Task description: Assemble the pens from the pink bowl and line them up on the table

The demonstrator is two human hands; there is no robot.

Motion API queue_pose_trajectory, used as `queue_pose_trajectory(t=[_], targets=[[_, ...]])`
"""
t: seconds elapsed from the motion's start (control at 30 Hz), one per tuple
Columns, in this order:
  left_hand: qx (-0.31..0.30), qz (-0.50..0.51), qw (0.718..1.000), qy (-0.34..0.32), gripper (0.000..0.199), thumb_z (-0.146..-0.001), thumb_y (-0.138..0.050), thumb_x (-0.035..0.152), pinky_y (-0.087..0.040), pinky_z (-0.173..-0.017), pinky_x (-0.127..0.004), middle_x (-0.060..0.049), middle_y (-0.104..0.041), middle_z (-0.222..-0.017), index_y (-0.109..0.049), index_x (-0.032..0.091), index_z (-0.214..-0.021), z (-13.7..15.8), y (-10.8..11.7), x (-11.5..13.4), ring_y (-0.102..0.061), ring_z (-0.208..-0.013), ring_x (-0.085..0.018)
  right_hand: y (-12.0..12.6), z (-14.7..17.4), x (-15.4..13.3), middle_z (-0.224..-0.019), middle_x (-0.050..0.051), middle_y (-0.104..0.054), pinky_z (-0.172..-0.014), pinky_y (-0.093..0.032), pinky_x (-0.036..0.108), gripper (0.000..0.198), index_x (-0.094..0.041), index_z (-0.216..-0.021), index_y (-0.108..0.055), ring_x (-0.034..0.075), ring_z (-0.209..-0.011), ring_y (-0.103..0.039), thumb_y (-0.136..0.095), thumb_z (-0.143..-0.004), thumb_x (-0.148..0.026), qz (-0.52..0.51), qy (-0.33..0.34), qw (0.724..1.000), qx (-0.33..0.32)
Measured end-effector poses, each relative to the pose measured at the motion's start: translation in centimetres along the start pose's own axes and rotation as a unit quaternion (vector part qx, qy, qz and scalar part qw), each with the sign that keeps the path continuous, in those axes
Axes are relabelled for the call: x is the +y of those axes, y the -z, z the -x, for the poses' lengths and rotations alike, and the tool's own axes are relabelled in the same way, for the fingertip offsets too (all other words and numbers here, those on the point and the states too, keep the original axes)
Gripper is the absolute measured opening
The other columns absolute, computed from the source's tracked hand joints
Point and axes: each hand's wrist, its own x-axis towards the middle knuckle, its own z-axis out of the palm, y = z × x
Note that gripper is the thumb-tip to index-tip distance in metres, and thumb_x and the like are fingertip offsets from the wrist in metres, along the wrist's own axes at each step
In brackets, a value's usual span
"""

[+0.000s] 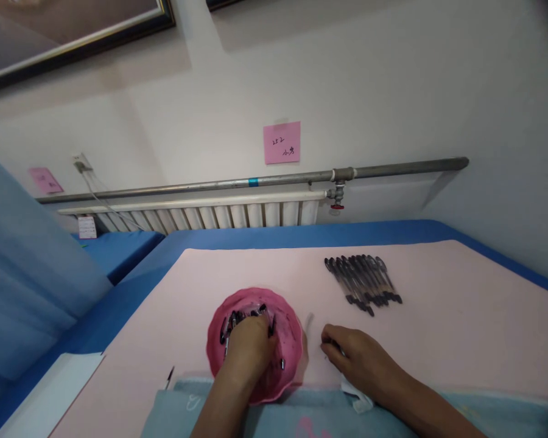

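Observation:
My left hand (251,344) reaches down into a pink bowl (292,304) with a wavy rim. Its fingers are curled downward and mostly hidden among small black and clear pen parts (232,319). To the right of the bowl, my right hand (354,356) is closed in a pinch just above the pink sheet. A small piece shows faintly between its fingers, but its kind is not clear. Beyond this hand lies a row of several black-capped pens with clear barrels (363,283), side by side and slanted.
A pink sheet (164,316) covers the blue table (301,234). White paper (68,389) lies at left, near a thin dark-tipped stick (170,377). Light-blue cloth (178,413) and a crumpled white piece (360,400) are near me. Behind stand a radiator (237,216) and pipe (292,178).

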Motion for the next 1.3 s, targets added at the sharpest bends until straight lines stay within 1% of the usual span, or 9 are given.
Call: queue_pose_trajectory(t=[0.23, 0.33, 0.43, 0.53, 0.63, 0.8, 0.93, 1.1, 1.3], targets=[[0.025, 0.021, 0.999, -0.016, 0.026, -0.074, -0.044, 0.022, -0.039, -0.062, -0.033, -0.018, -0.069, -0.082, -0.067, 0.013, -0.082, 0.1, -0.3, 0.3, -0.063, -0.073, -0.028, -0.2, 0.0, 0.2, -0.072, 0.003, -0.065, -0.059, -0.036, 0.025, 0.017, -0.021, -0.073, -0.054, 0.018, -0.068, -0.060, -0.040, -0.082, -0.020, 0.000, 0.001, 1.000, 0.005], [0.029, 0.056, 0.998, -0.011, 0.017, -0.070, -0.047, 0.020, -0.036, -0.058, -0.030, -0.012, -0.068, -0.071, -0.063, 0.016, -0.068, 0.1, 0.1, -0.1, -0.061, -0.065, -0.023, -0.1, 0.0, 0.1, -0.072, 0.003, -0.065, -0.057, -0.036, 0.025, 0.017, -0.021, -0.073, -0.054, 0.018, -0.067, -0.060, -0.040, -0.082, -0.020, -0.002, -0.004, 1.000, 0.005], [0.051, 0.163, 0.985, -0.013, 0.012, -0.070, -0.047, 0.020, -0.033, -0.053, -0.025, -0.004, -0.063, -0.065, -0.057, 0.018, -0.064, -0.2, 1.1, -1.6, -0.056, -0.059, -0.016, -0.2, 0.0, 0.1, -0.072, 0.003, -0.065, -0.057, -0.036, 0.025, 0.017, -0.021, -0.072, -0.054, 0.018, -0.067, -0.060, -0.040, -0.082, -0.021, -0.004, -0.004, 1.000, 0.003], [0.109, 0.231, 0.966, 0.043, 0.016, -0.074, -0.045, 0.028, -0.033, -0.053, -0.023, -0.001, -0.058, -0.061, -0.054, 0.018, -0.066, -0.6, 2.2, -3.5, -0.053, -0.057, -0.014, -0.3, 0.0, 0.1, -0.072, 0.003, -0.065, -0.058, -0.036, 0.025, 0.017, -0.021, -0.072, -0.054, 0.018, -0.067, -0.060, -0.040, -0.082, -0.021, 0.000, -0.001, 1.000, 0.005], [0.127, 0.200, 0.968, 0.080, 0.017, -0.074, -0.044, 0.029, -0.032, -0.054, -0.024, -0.001, -0.057, -0.060, -0.052, 0.018, -0.064, -0.8, 2.9, -4.6, -0.051, -0.057, -0.014, -0.3, 0.0, 0.1, -0.070, 0.003, -0.065, -0.057, -0.037, 0.026, 0.017, -0.021, -0.071, -0.054, 0.018, -0.065, -0.059, -0.040, -0.081, -0.022, -0.020, -0.007, 1.000, 0.018], [0.122, 0.151, 0.975, 0.105, 0.016, -0.074, -0.046, 0.026, -0.032, -0.054, -0.024, -0.003, -0.062, -0.064, -0.056, 0.017, -0.066, -0.7, 3.0, -4.2, -0.054, -0.060, -0.014, 0.3, 0.1, -1.0, -0.062, -0.001, -0.062, -0.056, -0.041, 0.025, 0.017, -0.022, -0.067, -0.054, 0.017, -0.061, -0.058, -0.042, -0.079, -0.027, -0.139, -0.032, 0.987, 0.078], [0.107, 0.125, 0.981, 0.107, 0.022, -0.077, -0.045, 0.031, -0.034, -0.056, -0.025, -0.006, -0.066, -0.072, -0.061, 0.016, -0.073, -0.7, 2.8, -4.0, -0.057, -0.065, -0.017, 0.7, 0.2, -3.7, -0.067, -0.001, -0.064, -0.057, -0.042, 0.025, 0.017, -0.021, -0.070, -0.056, 0.016, -0.062, -0.058, -0.043, -0.080, -0.026, -0.188, 0.016, 0.979, 0.075], [0.099, 0.136, 0.981, 0.096, 0.023, -0.074, -0.044, 0.025, -0.038, -0.060, -0.026, -0.008, -0.069, -0.079, -0.064, 0.015, -0.082, -0.6, 2.5, -4.0, -0.060, -0.070, -0.018, -0.2, -1.7, -7.6, -0.076, 0.003, -0.066, -0.060, -0.040, 0.028, 0.017, -0.020, -0.082, -0.058, 0.019, -0.070, -0.059, -0.043, -0.076, -0.014, -0.048, 0.090, 0.995, 0.015], [0.099, 0.155, 0.978, 0.099, 0.018, -0.069, -0.049, 0.021, -0.041, -0.064, -0.028, -0.013, -0.069, -0.082, -0.065, 0.015, -0.076, -0.5, 2.5, -3.9, -0.062, -0.073, -0.022, -1.9, -5.3, -9.0, -0.086, 0.009, -0.067, -0.058, -0.038, 0.029, 0.025, -0.018, -0.092, -0.059, 0.024, -0.077, -0.062, -0.049, -0.070, -0.013, 0.001, 0.065, 0.997, -0.042]])
